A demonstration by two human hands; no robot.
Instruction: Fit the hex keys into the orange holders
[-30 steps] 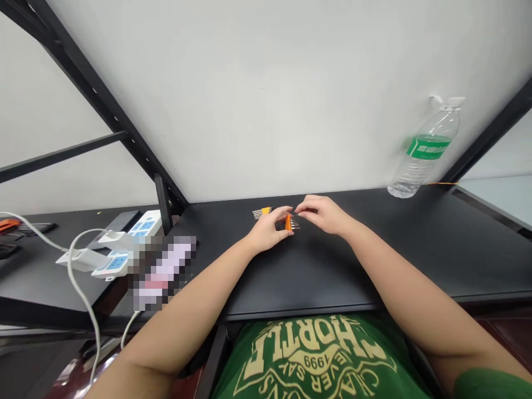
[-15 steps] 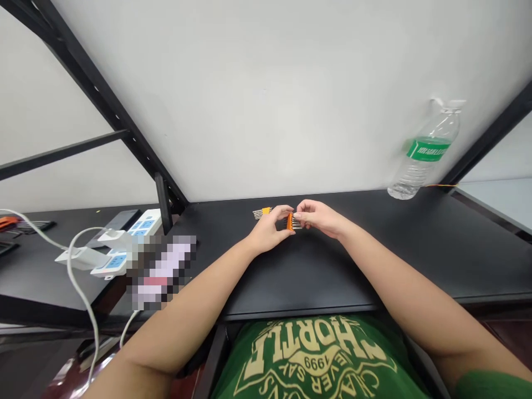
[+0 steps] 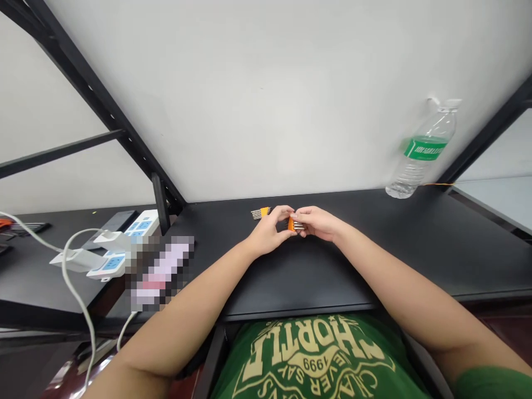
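My left hand (image 3: pixel 272 230) grips an orange screwdriver bit holder (image 3: pixel 291 224) between thumb and fingers, a little above the black table. Several silver bits (image 3: pixel 298 226) stick out of its right side. My right hand (image 3: pixel 318 221) closes its fingers on those bits from the right; which bit it pinches is partly hidden. Just behind my left hand lies a yellow bit holder (image 3: pixel 265 211) with a row of silver bits, flat on the table and touched by neither hand.
Left of my arm lies a phone with a blurred screen (image 3: pixel 162 271), beside a white power strip (image 3: pixel 141 224) with plugged-in chargers and white cables. A water bottle (image 3: pixel 421 152) hangs against the wall at right. Black frame posts (image 3: pixel 160 202) flank the table (image 3: pixel 299 282).
My right hand has shifted slightly down and closer around the bits, its fingers now further below them. The left hand keeps its grip on the orange holder.
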